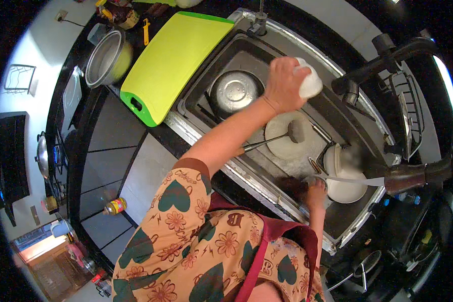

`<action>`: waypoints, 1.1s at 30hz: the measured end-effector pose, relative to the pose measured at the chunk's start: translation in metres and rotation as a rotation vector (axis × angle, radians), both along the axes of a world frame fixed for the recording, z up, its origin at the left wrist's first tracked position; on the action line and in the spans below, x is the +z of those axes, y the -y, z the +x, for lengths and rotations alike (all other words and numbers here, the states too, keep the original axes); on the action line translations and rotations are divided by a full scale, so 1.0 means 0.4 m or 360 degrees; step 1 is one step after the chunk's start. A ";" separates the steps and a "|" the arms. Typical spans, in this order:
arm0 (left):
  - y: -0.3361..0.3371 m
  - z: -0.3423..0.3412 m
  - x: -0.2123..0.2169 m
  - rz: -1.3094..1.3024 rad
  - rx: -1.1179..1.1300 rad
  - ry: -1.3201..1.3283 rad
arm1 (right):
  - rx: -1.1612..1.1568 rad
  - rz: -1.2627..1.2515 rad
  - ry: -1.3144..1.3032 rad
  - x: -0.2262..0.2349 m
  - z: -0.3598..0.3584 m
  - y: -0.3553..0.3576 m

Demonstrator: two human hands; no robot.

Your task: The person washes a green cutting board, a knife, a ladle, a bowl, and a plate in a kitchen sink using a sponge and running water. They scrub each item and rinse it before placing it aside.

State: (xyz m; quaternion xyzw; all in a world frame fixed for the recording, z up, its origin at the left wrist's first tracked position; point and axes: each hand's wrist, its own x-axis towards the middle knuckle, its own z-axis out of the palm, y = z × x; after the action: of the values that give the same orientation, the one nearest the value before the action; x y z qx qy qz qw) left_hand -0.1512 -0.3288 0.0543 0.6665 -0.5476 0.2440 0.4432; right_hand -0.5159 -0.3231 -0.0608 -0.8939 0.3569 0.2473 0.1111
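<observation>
My left hand (283, 83) is raised over the steel sink (246, 173) and grips a small white cup (310, 83). My right hand (316, 191) is low at the sink's near edge, where the thin water stream (350, 179) from the tap (412, 176) arrives. Its fingers curl on a small round steel piece (313, 179); a dark blurred patch (292, 186) sits just left of it. In the sink lie a steel pot (235, 90), a white plate (282, 146) with a ladle (296, 131) on it, and stacked white plates (345, 189).
A green cutting board (176, 60) lies on the counter left of the sink, with a steel pot (104, 58) beyond it. A wire dish rack (407, 116) stands to the right. A bottle (116, 205) stands on the floor, and a stove (48, 156) is at far left.
</observation>
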 end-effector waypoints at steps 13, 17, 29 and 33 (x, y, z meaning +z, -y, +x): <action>-0.081 0.177 -0.113 0.0131 0.0566 -0.0432 | -0.0600 0.1046 0.1474 0.185 0.476 0.077; -0.177 0.218 -0.051 0.0144 0.0478 -0.0359 | -0.0243 0.0842 0.1644 0.176 0.711 0.070; -0.411 0.254 -0.051 0.0174 0.0415 -0.0408 | -0.0262 0.0285 0.0807 -0.019 1.022 0.095; -0.443 0.255 -0.050 0.0214 0.0383 -0.0492 | -0.0466 0.0480 0.0785 -0.068 1.032 0.116</action>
State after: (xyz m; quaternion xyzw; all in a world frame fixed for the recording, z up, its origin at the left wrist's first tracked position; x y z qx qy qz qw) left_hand -0.0493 -0.1516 0.0343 0.7846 -0.4047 0.1529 0.4441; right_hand -0.1032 -0.3696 -0.0881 -0.8396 0.4033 0.0547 0.3598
